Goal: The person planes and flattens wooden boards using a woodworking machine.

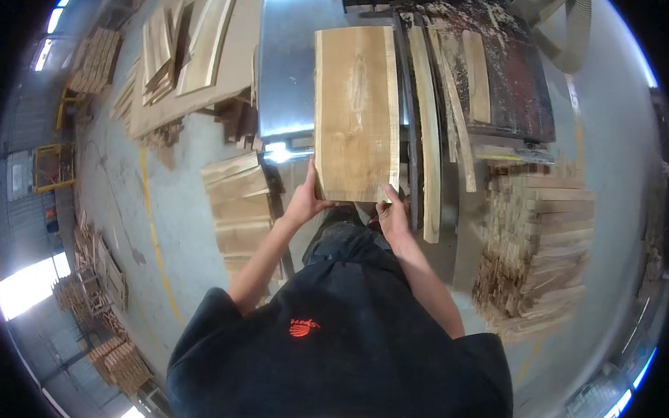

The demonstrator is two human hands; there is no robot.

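Observation:
A wide wooden board (355, 114) with pale edges lies lengthwise on a metal machine table (286, 67), its near end jutting out toward my body. My left hand (305, 199) grips the board's near left corner, thumb along the end and a finger up the side. At the near right corner, my right hand (393, 212) holds the board with the thumb on top and the other fingers curled below, partly hidden. Just right of the board runs a dark fence (409, 101), and a narrow wooden strip (425, 138) rests along its far side.
More offcut strips (476, 77) lie on the sawdust-covered right part of the machine. A tall stack of wood pieces (528, 245) stands at my right. Boards are piled (235, 198) at my left, and a side table (228, 95) farther left bears several boards.

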